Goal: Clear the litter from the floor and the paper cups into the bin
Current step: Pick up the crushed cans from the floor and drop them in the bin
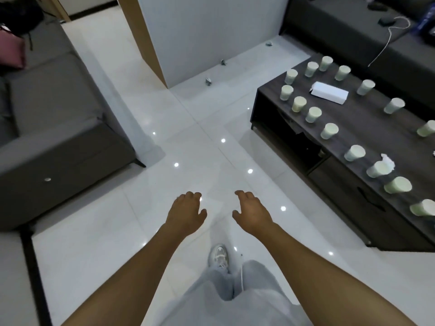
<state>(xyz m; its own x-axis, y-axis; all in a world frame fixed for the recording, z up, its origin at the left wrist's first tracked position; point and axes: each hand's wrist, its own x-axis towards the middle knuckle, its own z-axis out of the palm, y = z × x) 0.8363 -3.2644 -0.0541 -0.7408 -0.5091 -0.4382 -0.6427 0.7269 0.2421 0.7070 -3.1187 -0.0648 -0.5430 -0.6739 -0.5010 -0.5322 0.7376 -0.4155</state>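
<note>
Handling assessment: the paper cups (313, 114) are judged light, thin-walled and easily crushed; some may hold liquid, which cannot be confirmed from above. A grip round the side wall below the rim is advised, kept upright. The floor litter (208, 81) is judged to be small crumpled scraps, weightless and soft, suited to a fingertip pinch.

Appearance: the cups are pale, white to greenish, standing upright and apart from one another on the dark coffee table (376, 128) at right of frame, around a white carton (329, 92). A crumpled tissue (387, 161) sits at one cup lower right. Three greyish scraps lie on the white tiled floor (188, 149) at upper centre, along the base of a white partition (200, 38).

Hands: left hand (187, 211) and right hand (251, 214) are held out at lower centre, fingers loosely relaxed, holding nothing. No bin is in view.
</note>
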